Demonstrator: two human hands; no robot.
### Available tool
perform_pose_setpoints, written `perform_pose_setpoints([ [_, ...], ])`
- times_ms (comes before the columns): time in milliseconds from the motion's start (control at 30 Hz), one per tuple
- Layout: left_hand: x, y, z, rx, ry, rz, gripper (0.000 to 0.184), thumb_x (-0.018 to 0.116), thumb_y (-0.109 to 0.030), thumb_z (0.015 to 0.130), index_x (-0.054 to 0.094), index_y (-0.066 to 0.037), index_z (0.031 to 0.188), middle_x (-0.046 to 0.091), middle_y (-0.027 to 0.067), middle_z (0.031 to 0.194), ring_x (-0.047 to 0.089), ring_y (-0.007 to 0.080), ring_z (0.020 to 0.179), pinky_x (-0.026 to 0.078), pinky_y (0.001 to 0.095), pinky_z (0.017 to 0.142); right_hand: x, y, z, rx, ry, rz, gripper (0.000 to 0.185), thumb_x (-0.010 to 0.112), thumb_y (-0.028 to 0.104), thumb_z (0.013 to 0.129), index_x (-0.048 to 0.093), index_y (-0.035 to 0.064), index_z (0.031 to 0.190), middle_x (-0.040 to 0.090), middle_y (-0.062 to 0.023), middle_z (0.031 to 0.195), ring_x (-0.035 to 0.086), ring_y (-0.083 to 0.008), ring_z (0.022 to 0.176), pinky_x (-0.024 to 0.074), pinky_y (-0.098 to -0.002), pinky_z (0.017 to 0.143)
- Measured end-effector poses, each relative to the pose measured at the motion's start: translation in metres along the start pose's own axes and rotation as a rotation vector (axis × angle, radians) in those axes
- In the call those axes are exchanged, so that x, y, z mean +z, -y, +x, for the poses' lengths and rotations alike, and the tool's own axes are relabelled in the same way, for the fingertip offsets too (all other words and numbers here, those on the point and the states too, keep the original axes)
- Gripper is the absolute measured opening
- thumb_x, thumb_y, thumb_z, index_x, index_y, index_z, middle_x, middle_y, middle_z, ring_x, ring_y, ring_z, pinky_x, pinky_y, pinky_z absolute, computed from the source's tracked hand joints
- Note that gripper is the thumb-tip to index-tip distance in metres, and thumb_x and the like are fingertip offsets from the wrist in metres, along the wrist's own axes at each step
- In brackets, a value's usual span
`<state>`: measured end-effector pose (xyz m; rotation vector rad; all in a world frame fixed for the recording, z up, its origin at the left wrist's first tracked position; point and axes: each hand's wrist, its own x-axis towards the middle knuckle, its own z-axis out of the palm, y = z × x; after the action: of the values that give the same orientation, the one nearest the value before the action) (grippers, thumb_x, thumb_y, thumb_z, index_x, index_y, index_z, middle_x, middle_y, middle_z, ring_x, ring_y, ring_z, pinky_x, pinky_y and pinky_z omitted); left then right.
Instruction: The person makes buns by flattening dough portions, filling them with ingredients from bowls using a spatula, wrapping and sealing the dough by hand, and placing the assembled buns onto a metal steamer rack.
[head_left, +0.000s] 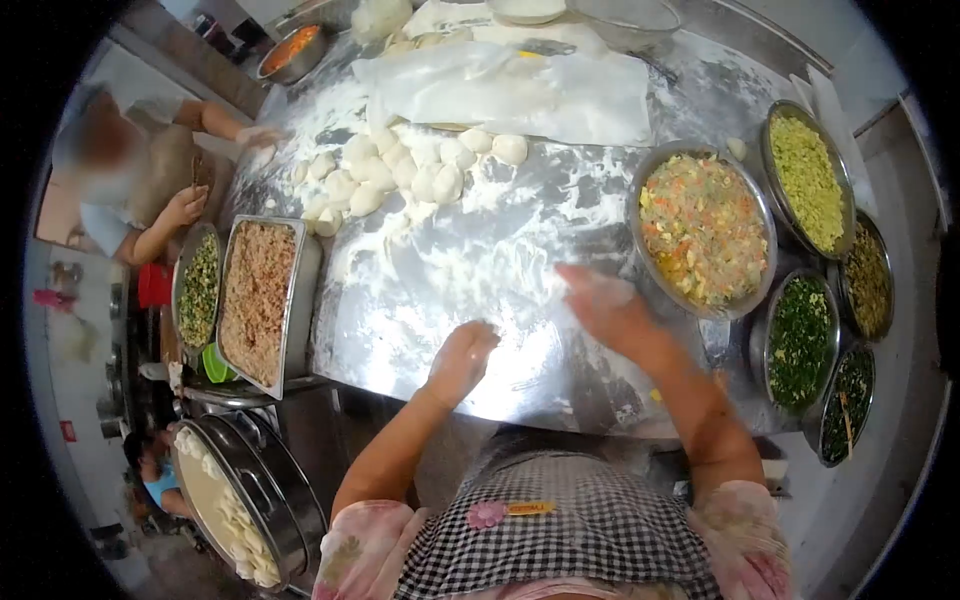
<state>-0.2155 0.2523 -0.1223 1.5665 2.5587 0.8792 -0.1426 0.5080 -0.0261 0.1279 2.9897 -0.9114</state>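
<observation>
My left hand (464, 362) is over the near part of the floured metal table (400, 330), its fingers curled inward. Whatever lies inside them, if anything, is hidden. To its right, my right hand (603, 305) is dusted with flour and slightly blurred, with its fingers stretched out and nothing visible in them. It is left of a large metal bowl (690, 300) of mixed vegetable filling (705, 230). Farther back on the table, pieces of dough (390, 172) lie in a loose cluster. Behind them spreads a white cloth (500, 90).
Several bowls of green and yellow filling (808, 180) line the right side. At left are a deep tray (300, 290) of minced filling, a bowl (197, 290) of chopped greens and a steamer (285, 540) holding dumplings. Another person (135, 180) stands at the far left, one hand on the table.
</observation>
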Motion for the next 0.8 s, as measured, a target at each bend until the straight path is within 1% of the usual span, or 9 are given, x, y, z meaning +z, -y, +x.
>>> perform_pose_setpoints([
  [67,-0.015,-0.017,0.001,0.007,0.012,-0.031,0.013,0.063,-0.008,0.076,0.063,-0.003,0.088,0.061,0.0148,0.101,0.056,0.0345,0.098,0.047,0.0400,0.083,-0.019,0.007,-0.014,-0.027,-0.080,0.120,0.031,0.046,0.015,0.088,0.051,0.0045,0.118,0.059,-0.0177,0.109,0.059,-0.0321,0.095,0.0481,-0.0375,0.080],
  [100,-0.002,-0.008,-0.008,0.019,0.067,0.015,0.035,0.062,-0.022,0.080,0.058,-0.001,0.107,0.054,0.0173,0.116,0.049,0.0348,0.111,0.040,0.0418,0.094,-0.024,0.008,-0.023,-0.040,-0.116,0.178,0.032,0.047,0.016,0.088,0.051,0.0045,0.119,0.059,-0.0184,0.109,0.060,-0.0331,0.093,0.0481,-0.0378,0.079],
  [233,-0.012,-0.031,0.034,-0.132,0.456,0.365,0.078,0.036,-0.056,0.086,0.026,0.004,0.136,0.021,0.0236,0.143,0.017,0.0378,0.134,0.012,0.0462,0.109,0.005,0.006,-0.065,0.024,-0.068,0.293,0.031,0.048,0.017,0.089,0.051,0.0060,0.117,0.061,-0.0186,0.103,0.060,-0.0330,0.092,0.0476,-0.0379,0.080],
  [467,-0.003,-0.014,0.059,-0.166,0.346,0.358,0.067,0.037,-0.051,0.088,0.026,-0.010,0.139,0.016,0.0180,0.146,0.012,0.0372,0.135,0.010,0.0509,0.108,0.033,0.019,-0.087,0.380,-0.097,0.546,0.020,0.049,0.021,0.089,0.052,0.0018,0.092,0.058,-0.0145,0.079,0.058,-0.0267,0.074,0.0452,-0.0366,0.067],
  [500,0.013,0.001,0.055,-0.116,0.236,0.429,0.059,0.048,-0.041,0.087,0.035,-0.010,0.135,0.029,0.0194,0.141,0.023,0.0343,0.133,0.021,0.0453,0.106,0.040,0.012,-0.088,0.397,-0.090,0.605,0.020,0.049,0.021,0.090,0.051,0.0014,0.090,0.057,-0.0133,0.077,0.057,-0.0253,0.072,0.0444,-0.0359,0.066],
  [600,-0.029,0.014,0.058,-0.384,0.233,-0.381,0.048,0.061,-0.029,0.081,0.050,-0.004,0.121,0.052,0.0207,0.119,0.049,0.0297,0.114,0.040,0.0373,0.093,0.027,0.018,-0.088,0.462,-0.014,0.608,0.021,0.048,0.021,0.090,0.051,0.0006,0.087,0.057,-0.0099,0.074,0.056,-0.0214,0.070,0.0433,-0.0338,0.065],
  [633,-0.031,0.015,0.052,-0.446,0.141,-0.261,0.032,0.068,-0.022,0.074,0.060,0.000,0.096,0.062,0.0161,0.090,0.061,0.0258,0.084,0.048,0.0331,0.073,0.023,0.022,-0.091,0.492,0.027,0.579,0.021,0.048,0.021,0.090,0.052,0.0003,0.087,0.058,-0.0089,0.073,0.055,-0.0202,0.070,0.0431,-0.0331,0.066],
  [767,-0.042,-0.001,0.025,-0.636,0.311,-0.081,0.030,0.070,-0.024,0.070,0.054,0.000,0.077,0.059,0.0117,0.076,0.058,0.0203,0.071,0.046,0.0317,0.063,0.039,0.036,-0.091,0.314,-0.045,0.621,0.021,0.050,0.019,0.089,0.055,-0.0012,0.090,0.058,-0.0080,0.080,0.055,-0.0194,0.070,0.0442,-0.0320,0.069],
  [800,-0.040,-0.006,0.018,-0.633,0.219,-0.175,0.031,0.071,-0.025,0.070,0.054,0.000,0.078,0.059,0.0117,0.075,0.058,0.0212,0.070,0.046,0.0330,0.064,0.049,0.039,-0.091,0.271,-0.085,0.627,0.021,0.050,0.019,0.088,0.056,-0.0017,0.091,0.058,-0.0085,0.081,0.055,-0.0193,0.070,0.0446,-0.0318,0.070],
])
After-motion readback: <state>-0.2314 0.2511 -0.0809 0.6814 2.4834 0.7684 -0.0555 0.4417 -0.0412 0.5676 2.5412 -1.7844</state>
